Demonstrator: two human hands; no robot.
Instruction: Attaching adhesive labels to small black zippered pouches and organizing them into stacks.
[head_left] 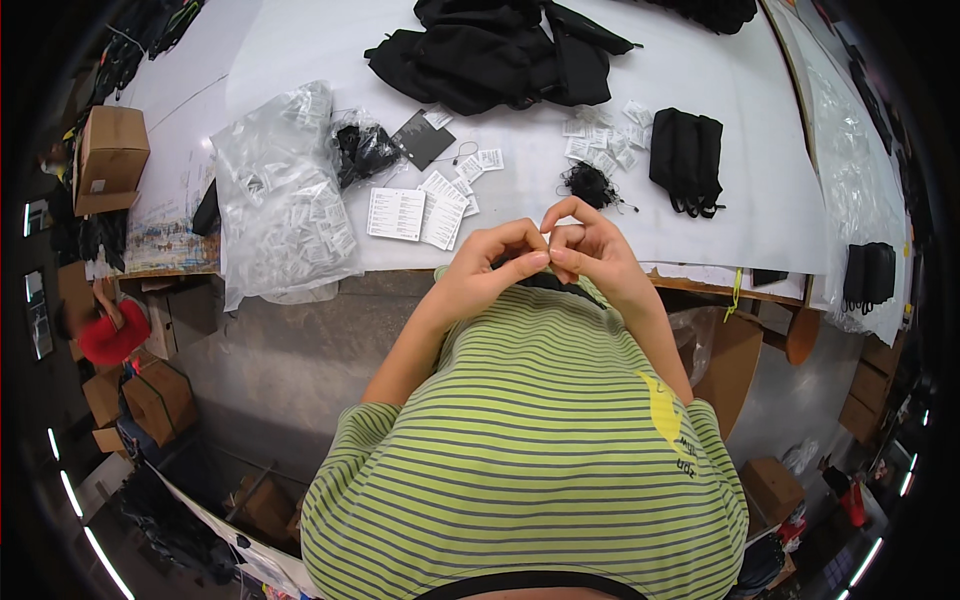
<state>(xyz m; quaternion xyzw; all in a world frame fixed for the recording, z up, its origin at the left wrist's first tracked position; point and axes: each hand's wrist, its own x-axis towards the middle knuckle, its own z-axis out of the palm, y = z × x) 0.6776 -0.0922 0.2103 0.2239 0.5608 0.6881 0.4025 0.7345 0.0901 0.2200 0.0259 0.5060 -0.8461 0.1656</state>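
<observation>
My left hand and my right hand meet in front of my chest, just off the table's near edge. The fingertips of both are pinched together. Whatever sits between them is too small to make out. Something dark shows below the fingers, partly hidden by them. Beyond my left hand lie white printed cards and a fanned stack of white tags. Past my right hand rest a tangle of thin black cords, a scatter of small white packets and a folded black fabric item.
A large clear plastic bag of small packets stands left, beside a smaller bag of black pieces and a black card. Black fabric bags are piled at the back. A cardboard box sits far left; a person in red is beyond.
</observation>
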